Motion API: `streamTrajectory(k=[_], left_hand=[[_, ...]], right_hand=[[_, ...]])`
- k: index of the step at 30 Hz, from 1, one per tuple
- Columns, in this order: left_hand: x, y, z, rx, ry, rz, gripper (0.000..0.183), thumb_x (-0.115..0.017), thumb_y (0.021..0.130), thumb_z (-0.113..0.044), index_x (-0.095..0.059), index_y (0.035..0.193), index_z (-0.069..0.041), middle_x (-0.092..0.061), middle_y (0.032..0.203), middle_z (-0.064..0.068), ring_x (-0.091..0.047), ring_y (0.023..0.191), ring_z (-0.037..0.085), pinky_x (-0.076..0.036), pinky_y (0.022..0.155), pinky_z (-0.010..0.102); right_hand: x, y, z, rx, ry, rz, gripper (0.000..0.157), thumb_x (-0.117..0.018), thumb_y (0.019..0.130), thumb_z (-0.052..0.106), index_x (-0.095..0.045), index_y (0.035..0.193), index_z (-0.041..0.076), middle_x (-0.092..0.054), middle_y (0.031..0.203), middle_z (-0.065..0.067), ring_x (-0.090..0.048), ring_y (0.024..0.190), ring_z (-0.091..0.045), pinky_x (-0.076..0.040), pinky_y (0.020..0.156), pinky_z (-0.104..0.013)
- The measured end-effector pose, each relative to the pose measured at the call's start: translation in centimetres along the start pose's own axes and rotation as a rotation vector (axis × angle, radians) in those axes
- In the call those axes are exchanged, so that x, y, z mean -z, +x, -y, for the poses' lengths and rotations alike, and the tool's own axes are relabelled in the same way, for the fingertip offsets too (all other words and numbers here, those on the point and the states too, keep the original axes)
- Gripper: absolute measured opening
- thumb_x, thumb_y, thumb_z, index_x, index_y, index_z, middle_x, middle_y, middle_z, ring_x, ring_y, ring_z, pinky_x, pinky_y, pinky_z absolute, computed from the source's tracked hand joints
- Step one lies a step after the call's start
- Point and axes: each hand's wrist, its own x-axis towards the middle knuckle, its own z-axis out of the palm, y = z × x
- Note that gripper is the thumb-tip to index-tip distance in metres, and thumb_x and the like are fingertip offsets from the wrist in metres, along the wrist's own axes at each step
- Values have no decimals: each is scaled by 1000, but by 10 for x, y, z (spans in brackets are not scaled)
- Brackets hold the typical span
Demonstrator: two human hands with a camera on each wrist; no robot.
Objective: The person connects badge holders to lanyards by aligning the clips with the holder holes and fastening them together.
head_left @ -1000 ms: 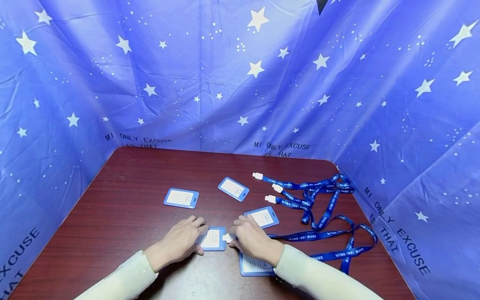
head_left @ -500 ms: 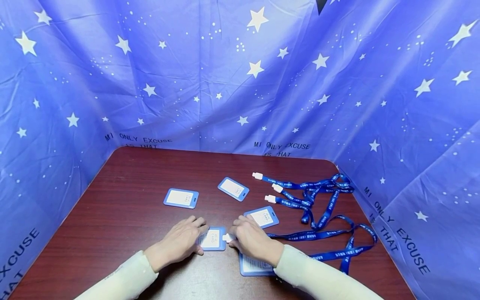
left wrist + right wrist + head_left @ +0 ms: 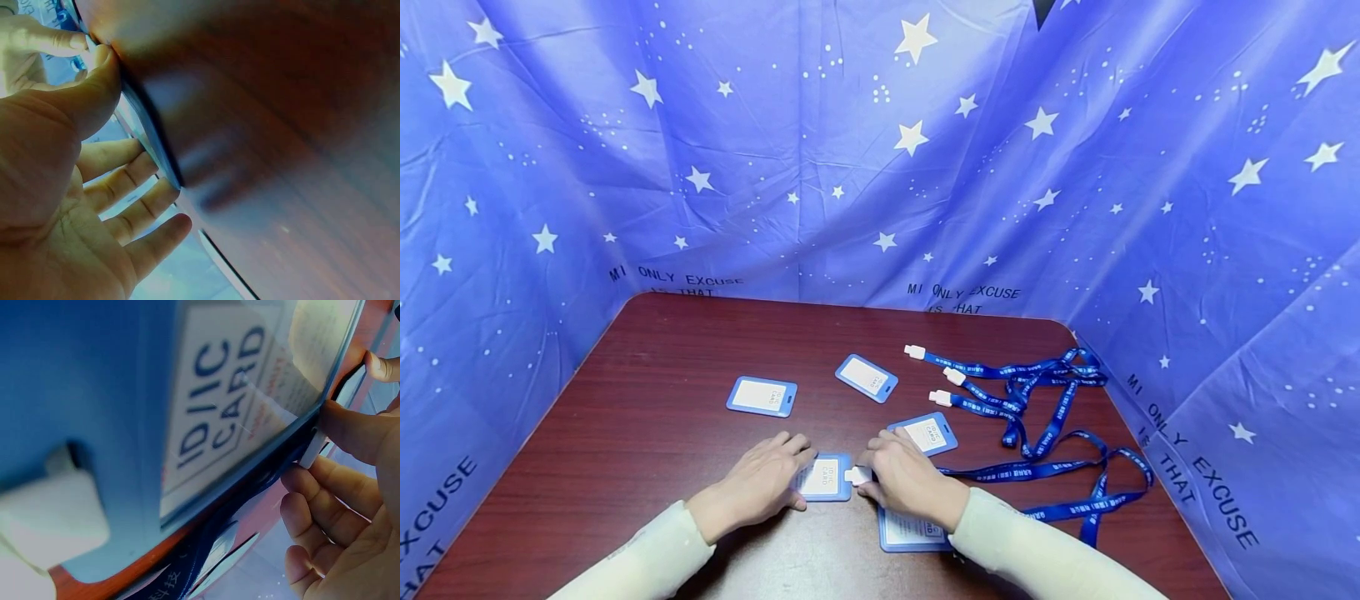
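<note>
A blue curtain (image 3: 805, 125) with white stars (image 3: 916, 38) and black lettering (image 3: 915, 289) hangs behind and beside a reddish-brown table (image 3: 647, 358).

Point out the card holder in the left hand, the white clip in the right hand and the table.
Card holder (image 3: 827, 478): head view, on its front face.
White clip (image 3: 856, 476): head view, on its exposed part.
Table (image 3: 632, 392): head view, on its bare top.

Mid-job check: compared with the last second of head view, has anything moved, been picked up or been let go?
Nothing visibly moved, and nothing was picked up or let go. The left hand still holds its badge; the right hand still pinches the white clip at that badge's end. The other badges and loose lanyards lie as before.
</note>
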Motion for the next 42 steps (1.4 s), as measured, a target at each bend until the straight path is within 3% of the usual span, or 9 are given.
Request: streamTrajectory(k=[17,27,33,42], left_hand=[[0,-2,7,1,-86,7,77,-82,77,-45,-63,133,4,-62,125,10,-57,102,23,-52,92,43],[1,-2,1,18,-97,-37,67,-76,89,-43,-61,136,3,-61,126,12,-58,104,25,-52,94,45],[1,-3,2,36,-102,-57,63,-73,93,-42,-61,136,3,-61,128,14,-60,111,27,-50,99,47],[1,-6,5,19,-90,-100,59,-71,95,-42,-62,134,2,-62,128,14,-59,117,29,-47,105,50]], right_hand=[[3,-4,-2,-37,63,-4,30,-80,89,40,-78,103,14,-67,87,6,-52,81,-11,-39,73,-28],[5,-8,-4,-78,128,-18,34,-74,93,44,-77,108,13,-69,94,4,-54,86,-12,-44,81,-32],[7,-11,-4,-88,191,-44,34,-72,95,40,-75,116,13,-71,106,2,-60,98,-14,-46,89,-36],[8,-18,-8,-104,220,-101,29,-74,94,38,-74,113,15,-70,104,3,-61,101,-14,-46,95,-39]])
